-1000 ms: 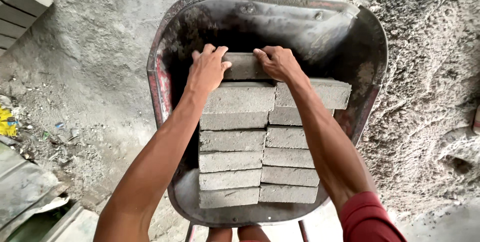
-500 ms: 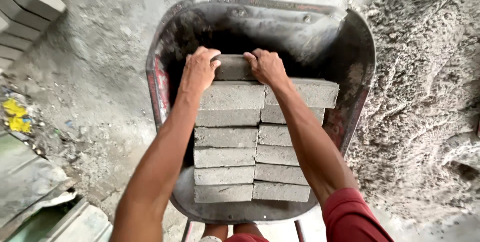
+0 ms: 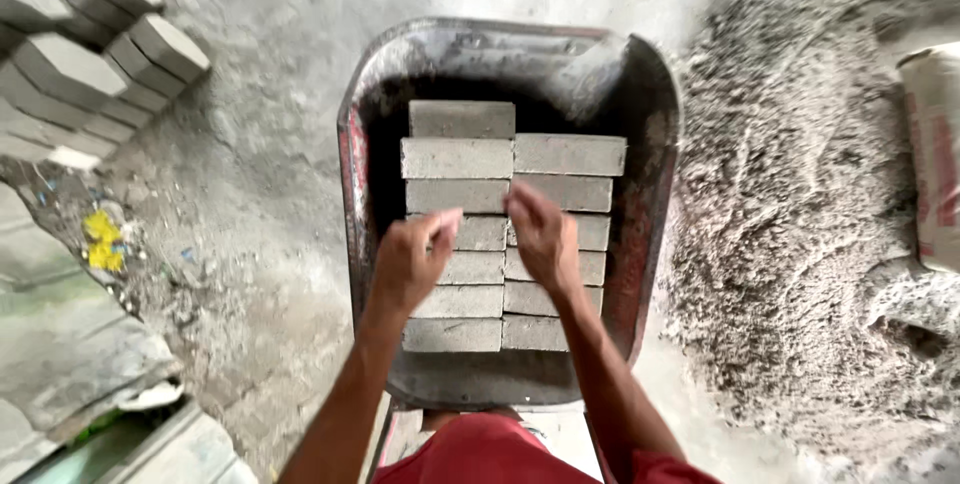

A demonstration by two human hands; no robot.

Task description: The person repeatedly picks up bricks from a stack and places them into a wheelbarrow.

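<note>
Barrow (image 3: pixel 650 244) loaded with grey bricks (image 3: pixel 457 157) in two columns: left column seven visible, right column about five, partly hidden; count approximate. Room left only around the stack edges, so loading looks nearly done. Left hand (image 3: pixel 412 262) and right hand (image 3: pixel 542 236) hover over mid-stack, fingers loosely curled, holding nothing. More bricks stacked far left of fingers, bag (image 3: pixel 935 154) far right

left hand (image 3: pixel 412 262) loosely curled, right hand (image 3: pixel 542 236) palm down, both grips empty

Rough matt concrete bricks (image 3: pixel 458 158) fill a scuffed, dusty metal wheelbarrow (image 3: pixel 655 94).
</note>
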